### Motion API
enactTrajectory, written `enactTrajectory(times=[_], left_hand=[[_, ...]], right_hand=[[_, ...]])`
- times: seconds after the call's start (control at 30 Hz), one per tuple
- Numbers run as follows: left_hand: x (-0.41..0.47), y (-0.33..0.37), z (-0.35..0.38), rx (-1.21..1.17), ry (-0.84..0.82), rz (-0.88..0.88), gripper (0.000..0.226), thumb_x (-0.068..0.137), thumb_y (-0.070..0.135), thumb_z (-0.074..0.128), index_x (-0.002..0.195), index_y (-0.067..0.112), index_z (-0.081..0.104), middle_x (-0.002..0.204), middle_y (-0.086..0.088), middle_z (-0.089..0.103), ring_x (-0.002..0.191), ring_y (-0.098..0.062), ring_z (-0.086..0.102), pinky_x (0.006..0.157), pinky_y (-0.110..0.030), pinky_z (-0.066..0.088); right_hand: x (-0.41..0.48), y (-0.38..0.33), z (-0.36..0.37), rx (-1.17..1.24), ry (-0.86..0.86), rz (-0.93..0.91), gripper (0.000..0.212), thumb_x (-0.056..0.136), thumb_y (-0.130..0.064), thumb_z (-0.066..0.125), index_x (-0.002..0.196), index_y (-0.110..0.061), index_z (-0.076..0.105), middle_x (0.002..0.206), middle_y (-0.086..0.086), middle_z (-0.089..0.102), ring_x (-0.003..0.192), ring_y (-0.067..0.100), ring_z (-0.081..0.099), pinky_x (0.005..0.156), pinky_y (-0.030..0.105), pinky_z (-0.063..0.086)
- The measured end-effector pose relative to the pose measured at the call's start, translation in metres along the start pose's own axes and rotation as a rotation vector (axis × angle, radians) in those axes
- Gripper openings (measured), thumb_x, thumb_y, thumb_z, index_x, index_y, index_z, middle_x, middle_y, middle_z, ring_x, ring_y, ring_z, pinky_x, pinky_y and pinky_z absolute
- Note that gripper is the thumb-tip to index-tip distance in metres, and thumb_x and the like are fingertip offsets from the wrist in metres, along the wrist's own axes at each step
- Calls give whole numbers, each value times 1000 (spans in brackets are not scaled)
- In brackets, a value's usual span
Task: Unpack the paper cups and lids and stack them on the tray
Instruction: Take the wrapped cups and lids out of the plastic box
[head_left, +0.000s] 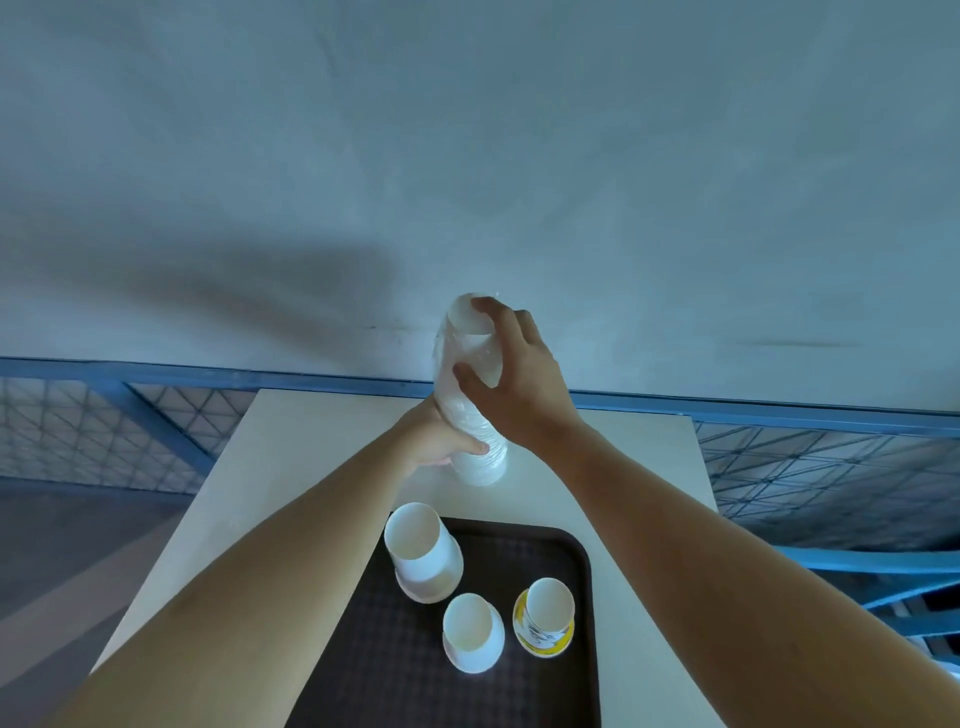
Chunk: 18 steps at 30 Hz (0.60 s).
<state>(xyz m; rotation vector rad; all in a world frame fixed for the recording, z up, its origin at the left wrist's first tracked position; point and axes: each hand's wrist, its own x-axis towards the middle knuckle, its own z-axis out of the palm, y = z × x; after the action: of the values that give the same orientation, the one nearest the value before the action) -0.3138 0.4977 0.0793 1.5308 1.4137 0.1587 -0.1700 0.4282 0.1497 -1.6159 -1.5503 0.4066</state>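
**Wrapped sleeve held in both hands beyond the tray's far rim**

A dark tray (545, 551) is seen at the near end of a pale table (311, 441). A broad strip of bare tabletop is left beyond the tray's far rim, and another strip to the tray's left. To the tray's right only a narrow margin is left before the table's edge. Past the table's far edge, beyond the tray, a blue rail (208, 371) with wire mesh (831, 467) is seen beneath a plain wall (467, 156).

Three groups are stood mouth-up on the tray: a taller white cup stack (423, 556) at the far left corner, a smaller white cup stack (472, 636) nearer the middle, and a yellow-printed cup (545, 618) just to its right, all apart.

Above the bare strip beyond the tray's far rim, a plastic-wrapped sleeve (488, 460) is held nearly upright (whether its lower end touches the table cannot be told). Its lower part is gripped from the left by the left hand (436, 441), fingers curled round the wrap. Its upper part is grasped by the right hand (514, 374), wrist bent, thumb and fingers closed on the top.
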Motion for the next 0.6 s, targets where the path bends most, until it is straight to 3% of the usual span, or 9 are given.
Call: enactTrajectory(times=[0.23, 0.4, 0.47, 0.6], left_hand=[[8, -23, 1, -1, 54, 12, 64, 73, 34, 94, 124, 33, 56, 115, 11, 63, 111, -14, 63, 94, -37, 62], [3, -20, 2, 42, 77, -5, 54, 80, 33, 91, 117, 26, 54, 105, 12, 59, 107, -18, 65, 74, -25, 55], [-1, -18, -1, 35, 81, -19, 57, 78, 35, 92, 117, 27, 52, 107, 11, 59, 109, -19, 63, 79, -28, 58], [-11, -15, -9, 5, 126, -10, 93, 51, 56, 94, 131, 30, 53, 121, 6, 64, 113, -17, 63, 96, -43, 60]], right_hand=[[7, 4, 27, -103, -44, 6, 66, 89, -30, 67, 148, -37, 37, 132, -3, 47, 98, 29, 60, 77, 38, 54], [9, 2, 26, -140, -78, 27, 69, 89, -35, 66, 149, -38, 32, 135, -2, 46, 102, 33, 59, 82, 45, 57], [10, 2, 21, -158, -117, 28, 77, 87, -39, 69, 152, -39, 28, 143, 0, 42, 109, 34, 58, 86, 48, 57], [6, -1, 5, -148, -176, -3, 96, 86, -49, 75, 160, -47, 14, 165, 4, 23, 140, 36, 45, 104, 51, 51]])
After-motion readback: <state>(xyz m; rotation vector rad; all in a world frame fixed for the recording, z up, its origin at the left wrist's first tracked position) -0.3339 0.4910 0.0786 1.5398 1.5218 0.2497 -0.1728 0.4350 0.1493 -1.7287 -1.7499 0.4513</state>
